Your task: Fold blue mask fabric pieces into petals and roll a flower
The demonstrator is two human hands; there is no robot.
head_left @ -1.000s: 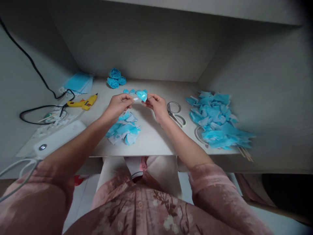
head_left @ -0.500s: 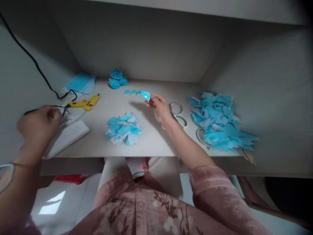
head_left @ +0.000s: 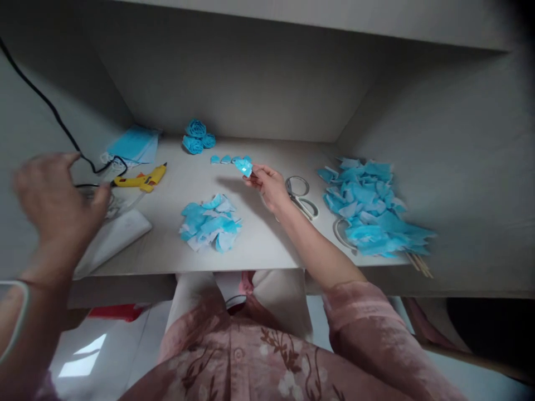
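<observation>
My right hand (head_left: 267, 186) pinches a small blue petal-like piece (head_left: 243, 166) with a shiny spot, held over the middle of the table. Just behind it lie several small folded blue pieces (head_left: 225, 159) in a row. My left hand (head_left: 61, 203), somewhat blurred, is raised at the left with its thumb and fingers apart and nothing in it. Nearest to it is a yellow glue gun (head_left: 142, 179), which lies on the table with its nozzle to the right. A pile of blue and white cut pieces (head_left: 211, 223) lies in front of me.
Scissors (head_left: 303, 206) lie beyond my right forearm. At the right is a big heap of blue pieces (head_left: 363, 192) with thin sticks (head_left: 420, 264). Blue rosettes (head_left: 195, 136) and face masks (head_left: 134, 145) sit at the back left. A white packet (head_left: 121, 236) and black cord (head_left: 54, 111) are at the left.
My left hand has opened from a curled shape and moved slightly left and up. The petal-like piece in my right hand has tilted and shifted slightly left.
</observation>
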